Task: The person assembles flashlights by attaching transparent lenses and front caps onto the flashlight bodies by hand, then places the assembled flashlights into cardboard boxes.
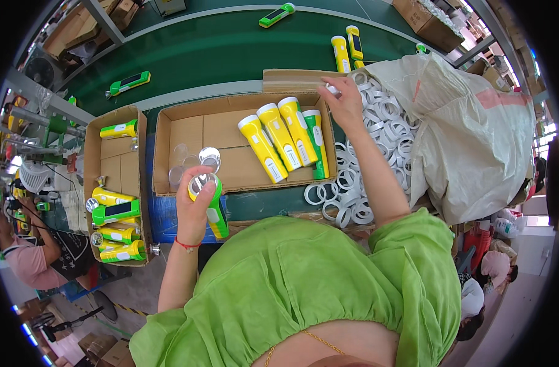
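Observation:
My left hand [196, 208] is closed around a green-and-yellow flashlight [217, 215], whose shiny round reflector end tilts up between thumb and fingers. My right hand [344, 103] is at the far edge of a heap of white plastic rings [382, 131], with a white ring [333, 90] pinched at its fingertips. Beyond my left hand, several clear round lenses [180, 151] lie in a shallow cardboard box [194, 104]. On the right side of that box rest three yellow flashlights [281, 136] and a green one [317, 142] with white heads.
A narrower cardboard box [142, 131] on the left holds several flashlights without white heads. Across the back runs a green conveyor belt [194, 52] carrying scattered flashlights. A large white woven sack [463, 140] lies beside the rings. A co-worker [32, 254] sits at far left.

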{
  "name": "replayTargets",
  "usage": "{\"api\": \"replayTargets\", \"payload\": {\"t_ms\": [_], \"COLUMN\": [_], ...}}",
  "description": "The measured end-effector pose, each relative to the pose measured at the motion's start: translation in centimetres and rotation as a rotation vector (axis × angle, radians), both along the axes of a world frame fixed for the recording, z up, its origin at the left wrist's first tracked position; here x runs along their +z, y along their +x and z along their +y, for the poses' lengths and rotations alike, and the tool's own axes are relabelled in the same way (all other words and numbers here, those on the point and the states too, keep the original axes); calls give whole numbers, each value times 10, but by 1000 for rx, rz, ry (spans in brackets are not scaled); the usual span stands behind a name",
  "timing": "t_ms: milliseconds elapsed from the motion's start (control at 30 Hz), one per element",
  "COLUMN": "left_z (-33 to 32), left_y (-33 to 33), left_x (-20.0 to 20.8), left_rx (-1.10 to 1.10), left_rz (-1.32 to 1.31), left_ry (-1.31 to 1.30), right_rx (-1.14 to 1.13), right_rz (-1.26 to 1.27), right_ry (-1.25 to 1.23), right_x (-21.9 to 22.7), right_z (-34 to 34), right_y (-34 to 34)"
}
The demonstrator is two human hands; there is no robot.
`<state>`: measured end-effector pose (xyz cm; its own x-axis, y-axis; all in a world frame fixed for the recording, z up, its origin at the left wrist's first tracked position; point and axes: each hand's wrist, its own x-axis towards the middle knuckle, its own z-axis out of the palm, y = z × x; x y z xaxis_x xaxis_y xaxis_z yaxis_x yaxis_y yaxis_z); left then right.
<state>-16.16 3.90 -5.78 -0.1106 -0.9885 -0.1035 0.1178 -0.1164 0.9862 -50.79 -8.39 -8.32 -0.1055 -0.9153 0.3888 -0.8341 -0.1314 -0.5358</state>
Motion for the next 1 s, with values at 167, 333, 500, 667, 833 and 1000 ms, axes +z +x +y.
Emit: {"api": "replayTargets", "payload": {"t_ms": [167,333,500,667,833,1000], "left_z": [-10,-11,-9,-10,-17,-16], "left_y": [-13,-12,-3,-2,-7,12], "left_x": [-1,-8,-14,-33,-13,37], "left_rx": [-138,-95,-180,41,-103,-405], "left_rz": [-82,54,-294,106,197,-285], "left_ry": [-35,-153,-349,21,-21,-59], "right_rx": [570,812,940,855,816,695], "right_rz": [-709,-288,-249,-259,-250,-487], "right_ry": [-26,-386,-394,-335,-181,-55], "right_x": [39,30,32,33,24,38], "right_z": [78,99,103,112,111,102], "right_y": [123,161,170,184,176,157]}}
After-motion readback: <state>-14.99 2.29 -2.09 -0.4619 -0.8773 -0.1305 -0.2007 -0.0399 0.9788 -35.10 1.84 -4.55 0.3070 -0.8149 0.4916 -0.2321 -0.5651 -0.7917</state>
